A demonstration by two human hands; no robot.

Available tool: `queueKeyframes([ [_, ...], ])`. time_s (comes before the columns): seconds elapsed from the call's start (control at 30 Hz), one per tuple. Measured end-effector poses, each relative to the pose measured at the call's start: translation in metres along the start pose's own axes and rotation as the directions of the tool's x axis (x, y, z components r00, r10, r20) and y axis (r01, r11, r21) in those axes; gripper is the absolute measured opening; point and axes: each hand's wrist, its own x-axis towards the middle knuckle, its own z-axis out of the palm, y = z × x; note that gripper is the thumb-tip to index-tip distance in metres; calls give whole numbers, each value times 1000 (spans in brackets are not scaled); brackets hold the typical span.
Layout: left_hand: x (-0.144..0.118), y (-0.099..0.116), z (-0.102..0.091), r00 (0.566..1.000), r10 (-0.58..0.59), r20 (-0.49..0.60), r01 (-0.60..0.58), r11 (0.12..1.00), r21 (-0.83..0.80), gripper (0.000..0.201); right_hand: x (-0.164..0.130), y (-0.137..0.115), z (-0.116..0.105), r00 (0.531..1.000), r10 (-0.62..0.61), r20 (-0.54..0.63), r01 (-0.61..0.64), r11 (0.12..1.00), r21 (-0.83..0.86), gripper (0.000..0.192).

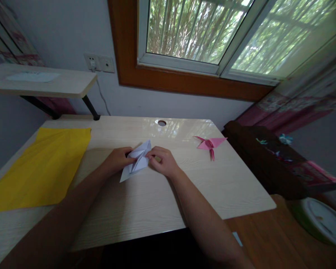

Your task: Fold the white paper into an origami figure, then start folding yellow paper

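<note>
A folded sheet of white paper (140, 164), creased into pointed flaps, is held just above the desk between both hands. My left hand (118, 160) grips its left side, with the thumb lying over the front fold. On the other side, my right hand (164, 160) pinches the right edge between thumb and fingers. Off to the right lies a pink folded-paper figure (211, 143) with several pointed limbs, apart from both hands. The underside of the white paper is hidden.
A large yellow sheet (44, 168) covers the left part of the pale wooden desk (226, 186). A raised shelf (70, 80) stands at the back left. Near the back edge is a round cable hole (162, 123). Dark furniture (254, 160) stands beyond the right edge.
</note>
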Motion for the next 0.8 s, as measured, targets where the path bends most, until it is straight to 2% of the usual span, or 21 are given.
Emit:
queueKeyframes([
  [0.07,2,-2,-1,1000,-2,-1,2,998,-66,37,0,1,0,1000,-3,-7,3,1000,-13,16],
  [0.13,4,-5,0,999,-10,-38,1,977,-214,44,0,2,1,1000,24,-16,-24,999,-44,16],
  [0.27,8,-9,5,983,-91,-157,-8,843,-538,61,1,6,2,981,168,-91,-179,976,-124,20],
  [0.4,9,-8,9,968,-136,-211,-36,757,-652,62,1,12,1,927,307,-214,-336,935,-116,23],
  [0.5,7,-7,10,957,-64,-282,-114,813,-571,57,1,16,1,869,398,-293,-434,899,-66,23],
  [0.6,3,-9,9,922,117,-369,-255,900,-354,49,1,18,1,830,453,-326,-485,874,-19,23],
  [0.7,0,-11,6,861,294,-414,-395,900,-182,43,1,19,0,800,490,-347,-518,855,13,24],
  [0.8,-1,-13,3,816,429,-388,-484,874,-52,38,1,18,-2,777,508,-372,-546,838,4,26],
])
